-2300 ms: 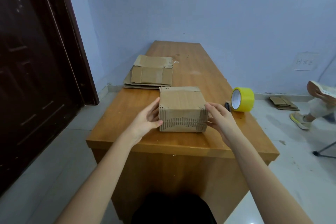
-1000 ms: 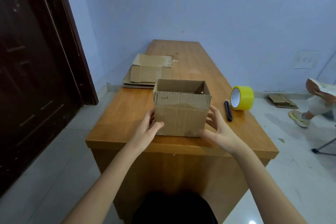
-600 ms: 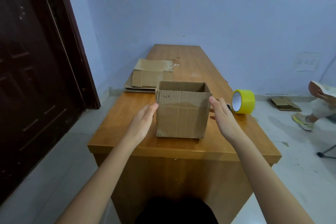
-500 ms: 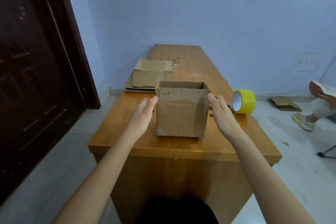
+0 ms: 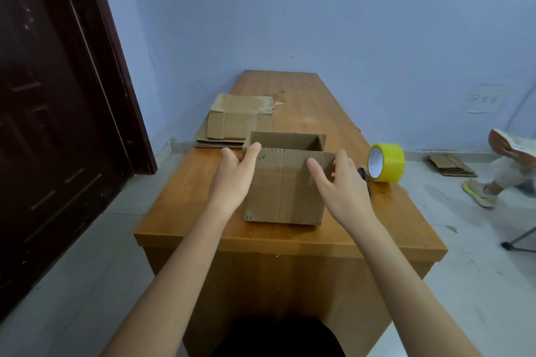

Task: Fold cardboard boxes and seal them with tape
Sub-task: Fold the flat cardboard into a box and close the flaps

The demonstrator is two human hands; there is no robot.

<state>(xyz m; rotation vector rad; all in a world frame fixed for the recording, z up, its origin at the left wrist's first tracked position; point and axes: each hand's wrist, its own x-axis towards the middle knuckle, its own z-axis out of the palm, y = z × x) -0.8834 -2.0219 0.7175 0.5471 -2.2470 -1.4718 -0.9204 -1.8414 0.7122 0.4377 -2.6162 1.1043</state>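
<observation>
An open-topped cardboard box (image 5: 285, 185) stands upright near the front of the wooden table (image 5: 304, 101). My left hand (image 5: 233, 177) holds its upper left corner, thumb on the front edge and fingers along the left side. At the upper right corner my right hand (image 5: 339, 182) grips the box, thumb on the front face and fingers wrapped round the right side. A roll of yellow tape (image 5: 387, 162) stands on edge to the right of the box, with a black pen (image 5: 364, 175) lying beside it.
A stack of flattened cardboard boxes (image 5: 237, 122) lies on the table's left side behind the box. A dark door (image 5: 52, 95) fills the left. On the floor at right are more flat cardboard (image 5: 451, 165), a person's leg and shoe (image 5: 478, 194), and a chair leg (image 5: 519, 239).
The box was turned from taped side up to open side up. My hands then rose from its lower sides to its top corners and took hold there.
</observation>
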